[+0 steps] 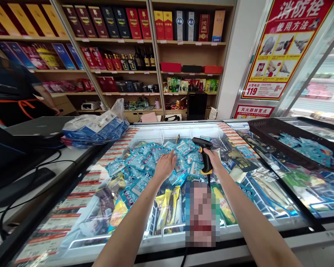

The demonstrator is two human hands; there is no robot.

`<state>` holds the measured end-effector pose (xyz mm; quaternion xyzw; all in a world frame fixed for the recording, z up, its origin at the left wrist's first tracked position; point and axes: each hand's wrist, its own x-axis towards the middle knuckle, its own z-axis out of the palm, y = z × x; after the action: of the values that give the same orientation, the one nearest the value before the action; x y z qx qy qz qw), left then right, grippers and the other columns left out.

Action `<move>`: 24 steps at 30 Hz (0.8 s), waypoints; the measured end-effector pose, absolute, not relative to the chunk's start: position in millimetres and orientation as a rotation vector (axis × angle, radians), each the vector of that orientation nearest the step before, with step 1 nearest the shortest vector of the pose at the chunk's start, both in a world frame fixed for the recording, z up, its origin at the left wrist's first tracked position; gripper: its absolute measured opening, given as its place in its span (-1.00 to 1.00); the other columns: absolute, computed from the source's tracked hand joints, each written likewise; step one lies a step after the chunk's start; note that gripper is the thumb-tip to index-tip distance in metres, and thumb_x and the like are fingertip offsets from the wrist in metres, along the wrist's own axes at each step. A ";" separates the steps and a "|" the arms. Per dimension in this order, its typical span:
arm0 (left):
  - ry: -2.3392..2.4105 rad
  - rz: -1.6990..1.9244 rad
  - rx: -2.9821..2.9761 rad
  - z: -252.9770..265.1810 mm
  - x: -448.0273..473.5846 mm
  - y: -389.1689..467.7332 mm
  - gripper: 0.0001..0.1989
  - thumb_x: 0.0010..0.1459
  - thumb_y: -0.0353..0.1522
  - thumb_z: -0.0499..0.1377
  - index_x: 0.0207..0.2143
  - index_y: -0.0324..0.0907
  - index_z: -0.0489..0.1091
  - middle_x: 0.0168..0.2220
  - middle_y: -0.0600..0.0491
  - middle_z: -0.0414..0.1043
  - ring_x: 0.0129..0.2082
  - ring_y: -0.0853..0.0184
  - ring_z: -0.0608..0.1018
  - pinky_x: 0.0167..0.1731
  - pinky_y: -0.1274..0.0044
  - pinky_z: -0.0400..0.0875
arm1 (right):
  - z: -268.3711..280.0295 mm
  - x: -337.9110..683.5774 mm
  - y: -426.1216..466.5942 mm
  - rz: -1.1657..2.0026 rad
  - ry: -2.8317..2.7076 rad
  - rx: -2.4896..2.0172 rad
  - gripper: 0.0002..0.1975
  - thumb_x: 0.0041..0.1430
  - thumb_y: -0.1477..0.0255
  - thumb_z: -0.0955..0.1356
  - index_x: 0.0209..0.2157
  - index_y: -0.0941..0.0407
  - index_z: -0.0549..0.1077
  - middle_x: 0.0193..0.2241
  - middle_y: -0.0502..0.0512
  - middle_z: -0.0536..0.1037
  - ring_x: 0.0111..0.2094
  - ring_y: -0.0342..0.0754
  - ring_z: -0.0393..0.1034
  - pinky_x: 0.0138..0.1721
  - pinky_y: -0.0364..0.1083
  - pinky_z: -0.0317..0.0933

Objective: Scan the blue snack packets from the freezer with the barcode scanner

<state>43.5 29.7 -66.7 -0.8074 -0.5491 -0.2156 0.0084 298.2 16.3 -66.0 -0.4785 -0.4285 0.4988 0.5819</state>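
My right hand (210,159) is wrapped round the handle of a black-and-yellow barcode scanner (205,157), whose head tilts over a heap of small blue packets (139,160). A cable hangs from the handle's lower end. My left hand (166,165) rests on the heap with its fingers stretched out, touching the packets; its fingertips are partly hard to make out. The packets lie spread over the glass top of a chest freezer (183,131). Beneath the glass, yellow-wrapped ice creams (169,207) show in wire baskets.
A brown plastic tray (263,142) with more blue packets stands at the right. To the left are a bundle of plastic bags (96,128), a dark counter device (39,128) and loose cables. Another person (16,89) in an apron stands there. Shelves of boxes line the back.
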 end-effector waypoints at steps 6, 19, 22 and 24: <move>-1.846 -0.762 -2.627 -53.9 70.5 57.2 -0.41 0.33 -0.12 -0.16 0.30 -0.22 0.06 0.29 -0.16 0.18 0.26 0.14 0.28 0.16 0.34 0.23 | -60.7 299.4 10.8 1.171 -0.953 -1.075 -0.52 -0.09 0.03 0.46 -0.31 0.16 0.52 -0.45 0.08 0.56 -0.46 -0.02 0.43 -0.49 -0.11 0.24; -2.140 -0.264 -2.652 -34.5 84.4 74.6 -0.09 -0.12 0.18 0.17 0.27 0.11 0.10 0.13 -0.18 0.24 0.11 -0.12 0.36 -0.01 0.23 0.27 | -58.9 294.6 7.7 1.175 -1.046 -0.886 -0.56 0.05 0.12 0.42 -0.13 0.13 0.55 -0.06 0.19 0.57 -0.17 0.09 0.53 -0.35 -0.11 0.34; -2.157 -0.414 -2.617 -41.7 92.7 73.2 -0.12 -0.14 0.17 0.20 0.19 0.01 0.17 0.08 -0.21 0.28 0.04 -0.08 0.43 -0.07 0.29 0.31 | -59.2 295.0 8.0 1.151 -1.037 -0.899 -0.55 0.05 0.11 0.41 -0.14 0.14 0.55 -0.06 0.20 0.57 -0.20 0.06 0.53 -0.39 -0.13 0.33; -2.142 -0.567 -2.555 -48.2 98.7 72.5 -0.15 -0.14 0.14 0.22 0.13 -0.08 0.19 0.05 -0.24 0.30 0.01 -0.06 0.45 -0.10 0.31 0.31 | -59.7 295.1 7.9 1.134 -1.029 -0.901 -0.56 0.05 0.11 0.42 -0.15 0.14 0.55 -0.05 0.21 0.57 -0.21 0.04 0.53 -0.39 -0.13 0.34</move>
<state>98.7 72.5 -48.2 -0.7499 -0.6289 -0.1665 -0.1199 295.1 7.9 -59.7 -0.3937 -0.4496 0.4953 0.6305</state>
